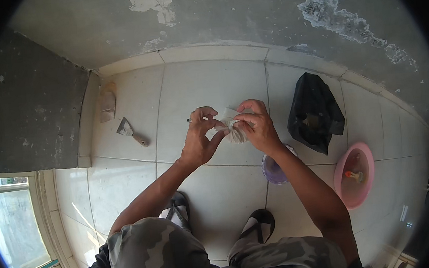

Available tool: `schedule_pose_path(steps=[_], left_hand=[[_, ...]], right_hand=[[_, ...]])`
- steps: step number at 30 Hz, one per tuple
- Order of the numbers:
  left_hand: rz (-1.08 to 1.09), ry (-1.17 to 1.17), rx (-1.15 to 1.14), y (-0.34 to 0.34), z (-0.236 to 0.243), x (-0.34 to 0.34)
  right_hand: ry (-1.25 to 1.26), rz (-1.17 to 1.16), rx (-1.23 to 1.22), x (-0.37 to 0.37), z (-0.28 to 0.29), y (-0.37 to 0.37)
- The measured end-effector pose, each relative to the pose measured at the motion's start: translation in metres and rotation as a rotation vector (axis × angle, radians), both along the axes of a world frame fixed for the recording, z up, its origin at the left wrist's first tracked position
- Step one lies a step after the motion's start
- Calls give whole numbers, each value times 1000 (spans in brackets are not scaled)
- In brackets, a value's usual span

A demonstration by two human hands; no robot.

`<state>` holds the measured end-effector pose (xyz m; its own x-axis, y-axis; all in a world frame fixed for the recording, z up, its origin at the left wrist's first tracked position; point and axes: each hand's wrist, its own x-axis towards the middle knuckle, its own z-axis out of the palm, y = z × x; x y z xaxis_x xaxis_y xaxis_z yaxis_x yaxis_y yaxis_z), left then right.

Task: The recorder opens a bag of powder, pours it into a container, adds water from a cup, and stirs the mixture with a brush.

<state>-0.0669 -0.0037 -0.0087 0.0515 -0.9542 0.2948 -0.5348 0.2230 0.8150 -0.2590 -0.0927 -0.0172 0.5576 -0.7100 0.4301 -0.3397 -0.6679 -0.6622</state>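
Observation:
Over the tiled floor, both my hands are at a small whitish bag (237,136), which looks like thin plastic and is bunched up at its top. My left hand (199,140) pinches the gathered part from the left, thumb against fingers. From the other side my right hand (258,128) grips the same bunched part between thumb and fingers. Folds of the bag fan out below the fingertips, and a pale flap shows behind them. What the bag contains, if anything, cannot be seen.
A scraper (125,127) and a clear packet (108,107) lie at the left. To the right are a black plastic bag (302,94), a purple bowl (273,173) partly behind my right forearm, and a pink basin (370,154) holding a brush (355,175). A peeling wall (225,12) rises ahead.

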Motion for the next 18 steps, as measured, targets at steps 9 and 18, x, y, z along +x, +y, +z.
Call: schedule_pose_path(steps=[9,18], left_hand=[[-64,371,537,-46,-3,-3],[-67,494,625,-49,0,-3]], right_hand=[[8,-134,213,-21,1,11],[23,-70,-53,-7,16,13]])
